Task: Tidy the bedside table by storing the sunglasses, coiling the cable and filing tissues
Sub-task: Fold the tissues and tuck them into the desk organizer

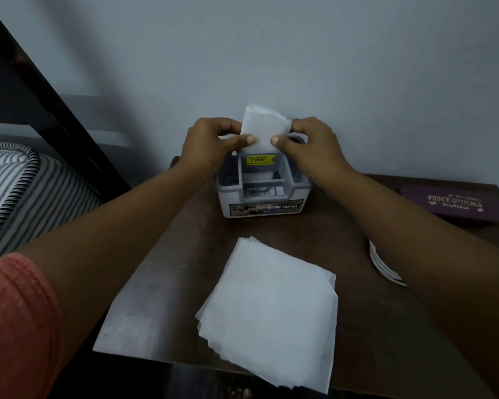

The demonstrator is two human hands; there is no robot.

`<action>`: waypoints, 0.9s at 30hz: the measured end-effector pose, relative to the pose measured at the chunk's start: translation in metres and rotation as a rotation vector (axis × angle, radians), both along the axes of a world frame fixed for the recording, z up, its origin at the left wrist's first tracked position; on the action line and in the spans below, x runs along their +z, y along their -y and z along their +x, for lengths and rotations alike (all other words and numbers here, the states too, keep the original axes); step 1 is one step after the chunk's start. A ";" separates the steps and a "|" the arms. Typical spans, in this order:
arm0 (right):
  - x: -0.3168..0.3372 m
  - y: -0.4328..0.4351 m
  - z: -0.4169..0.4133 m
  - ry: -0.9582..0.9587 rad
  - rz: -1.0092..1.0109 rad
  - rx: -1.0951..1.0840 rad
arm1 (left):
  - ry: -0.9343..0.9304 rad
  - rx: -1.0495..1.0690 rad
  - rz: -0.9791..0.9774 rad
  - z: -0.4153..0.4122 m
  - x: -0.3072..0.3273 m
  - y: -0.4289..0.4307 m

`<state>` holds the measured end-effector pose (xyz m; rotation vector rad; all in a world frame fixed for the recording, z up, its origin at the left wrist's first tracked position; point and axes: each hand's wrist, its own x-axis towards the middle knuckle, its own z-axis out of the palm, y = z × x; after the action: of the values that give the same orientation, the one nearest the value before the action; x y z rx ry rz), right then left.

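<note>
A folded white tissue [264,125] stands upright above the grey plastic holder [264,194] at the back of the table. My left hand [213,145] pinches its left edge and my right hand [311,145] pinches its right edge. The tissue's lower end is behind the holder's raised middle panel with a yellow price sticker [260,159]. A stack of unfolded white tissues [267,312] lies on the dark wooden bedside table [173,269], near its front edge. A maroon glasses case [455,204] lies shut at the back right. A coiled white cable [383,266] shows partly under my right forearm.
The grey wall rises directly behind the holder. A striped mattress [18,185] and a dark bed frame [55,105] stand to the left of the table. The tissue stack overhangs the table's front edge.
</note>
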<state>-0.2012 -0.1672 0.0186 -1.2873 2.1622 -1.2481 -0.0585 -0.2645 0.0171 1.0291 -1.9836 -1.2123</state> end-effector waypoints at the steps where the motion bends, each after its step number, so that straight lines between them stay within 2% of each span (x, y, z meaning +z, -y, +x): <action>1: 0.000 -0.002 0.000 -0.005 0.007 -0.007 | 0.026 0.003 0.006 0.001 0.001 -0.001; 4: 0.006 -0.024 0.002 -0.010 -0.098 -0.068 | 0.061 0.077 -0.125 0.015 0.010 -0.013; 6: 0.010 -0.059 0.016 -0.074 -0.227 -0.135 | -0.037 0.170 -0.209 0.039 0.019 -0.041; 8: 0.004 -0.105 0.040 -0.144 -0.261 -0.093 | -0.094 0.169 -0.188 0.068 0.018 -0.079; 13: -0.033 -0.197 0.100 -0.311 -0.006 0.296 | 0.225 0.084 0.085 0.124 -0.024 -0.161; 16: -0.043 -0.211 0.119 -0.443 0.217 0.486 | 0.324 0.136 0.101 0.142 -0.041 -0.185; 18: -0.040 -0.206 0.131 -0.470 0.280 0.520 | 0.337 0.198 0.085 0.148 -0.043 -0.192; 21: -0.038 -0.192 0.145 -0.462 0.264 0.536 | 0.342 0.268 0.115 0.146 -0.040 -0.194; 24: -0.045 -0.182 0.158 -0.563 0.264 0.520 | 0.339 0.263 0.155 0.143 -0.038 -0.194; 27: -0.048 -0.182 0.164 -0.563 0.252 0.494 | 0.320 0.274 0.185 0.146 -0.038 -0.193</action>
<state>-0.0375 0.0146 -0.0289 -2.0618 2.0364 -0.4344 0.0871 -0.0713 -0.0210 1.6176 -1.9002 -1.1504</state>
